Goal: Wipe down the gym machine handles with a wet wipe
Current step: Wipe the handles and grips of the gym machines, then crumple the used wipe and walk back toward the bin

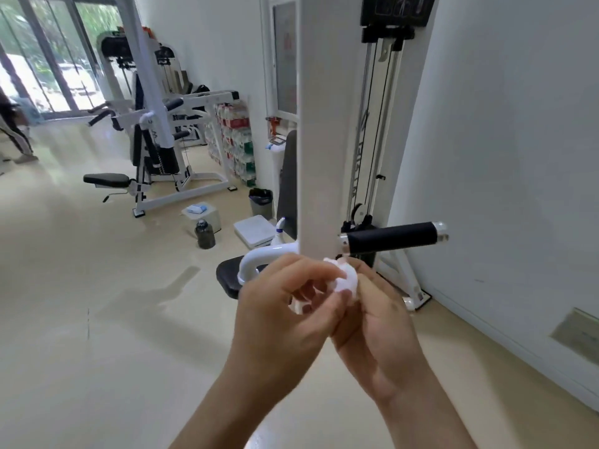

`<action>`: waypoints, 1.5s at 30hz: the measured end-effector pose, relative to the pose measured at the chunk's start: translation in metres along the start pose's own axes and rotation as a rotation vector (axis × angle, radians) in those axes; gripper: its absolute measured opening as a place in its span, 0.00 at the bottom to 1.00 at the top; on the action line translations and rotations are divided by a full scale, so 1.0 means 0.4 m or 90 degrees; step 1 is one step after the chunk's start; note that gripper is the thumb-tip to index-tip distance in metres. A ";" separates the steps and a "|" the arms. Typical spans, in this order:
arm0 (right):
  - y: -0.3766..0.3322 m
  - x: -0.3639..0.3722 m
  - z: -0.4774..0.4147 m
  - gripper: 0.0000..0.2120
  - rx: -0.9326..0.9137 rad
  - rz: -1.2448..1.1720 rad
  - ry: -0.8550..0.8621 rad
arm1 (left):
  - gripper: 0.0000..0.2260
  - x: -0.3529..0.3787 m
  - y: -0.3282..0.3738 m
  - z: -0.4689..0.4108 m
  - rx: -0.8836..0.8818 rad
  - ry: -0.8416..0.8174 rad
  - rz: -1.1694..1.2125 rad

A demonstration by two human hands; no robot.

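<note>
A crumpled white wet wipe (345,280) is bunched between both hands in front of me. My left hand (282,306) pinches its lower part with curled fingers, and my right hand (379,322) grips its upper part. Just above the hands a black foam handle (392,237) with chrome ends sticks out to the right from the white gym machine's upright (319,124). Neither hand touches the handle. A curved white tube (262,256) of the machine runs behind my left hand.
The machine's black seat (227,280) sits below the tube, with cables and guide rods (372,124) behind the handle. A white wall is close on the right. On the floor to the left stand a dark water jug (205,234), a wipes pack (197,209), a bin (261,202) and another white machine (155,140).
</note>
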State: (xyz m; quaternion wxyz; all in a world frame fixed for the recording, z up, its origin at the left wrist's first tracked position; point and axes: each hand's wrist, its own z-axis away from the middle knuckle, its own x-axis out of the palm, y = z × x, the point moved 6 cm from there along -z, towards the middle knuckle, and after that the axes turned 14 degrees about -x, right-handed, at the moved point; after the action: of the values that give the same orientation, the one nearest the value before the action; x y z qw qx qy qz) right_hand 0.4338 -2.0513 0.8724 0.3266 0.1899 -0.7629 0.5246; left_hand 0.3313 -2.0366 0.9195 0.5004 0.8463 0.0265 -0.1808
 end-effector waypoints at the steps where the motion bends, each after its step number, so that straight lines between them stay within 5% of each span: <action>1: 0.041 0.037 0.002 0.11 0.017 0.007 -0.018 | 0.05 -0.054 -0.021 0.005 -0.019 0.018 0.017; 5: 0.211 0.206 -0.003 0.18 0.060 0.009 -0.034 | 0.06 -0.281 -0.137 0.014 -0.240 -0.013 0.375; 8: 0.348 0.333 -0.012 0.05 0.094 -0.006 -0.013 | 0.10 -0.451 -0.233 0.020 -0.343 0.009 0.547; 13: 0.539 0.464 -0.074 0.07 0.103 0.068 0.052 | 0.07 -0.688 -0.403 0.021 -0.437 0.039 0.434; 17: 0.691 0.535 -0.127 0.06 0.157 0.051 0.096 | 0.17 -0.825 -0.539 -0.007 -0.462 0.078 0.339; 20: 0.804 0.566 -0.176 0.05 0.203 0.083 0.097 | 0.13 -0.898 -0.632 -0.047 -0.457 0.133 0.272; 24: 0.967 0.587 -0.271 0.09 0.239 0.196 0.031 | 0.05 -0.964 -0.764 -0.126 -0.457 0.193 0.159; 29: 1.182 0.625 -0.434 0.07 0.289 0.267 -0.093 | 0.08 -1.051 -0.965 -0.277 -0.476 0.223 0.052; 38: 1.448 0.742 -0.874 0.03 0.163 0.485 -0.124 | 0.11 -1.225 -1.246 -0.602 -0.574 0.128 0.331; 40: 1.503 0.782 -0.951 0.05 0.140 0.505 -0.129 | 0.09 -1.267 -1.312 -0.669 -0.590 0.128 0.291; 45: 1.725 0.838 -1.142 0.02 0.268 0.375 -0.086 | 0.05 -1.392 -1.527 -0.842 -0.645 0.140 0.342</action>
State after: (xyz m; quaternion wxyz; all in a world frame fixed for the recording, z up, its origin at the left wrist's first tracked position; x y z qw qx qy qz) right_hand -0.1054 -1.3507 0.7477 0.0641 0.0595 -0.6802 0.7278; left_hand -0.2323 -1.3684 0.7393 0.8652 0.4924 -0.0543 0.0768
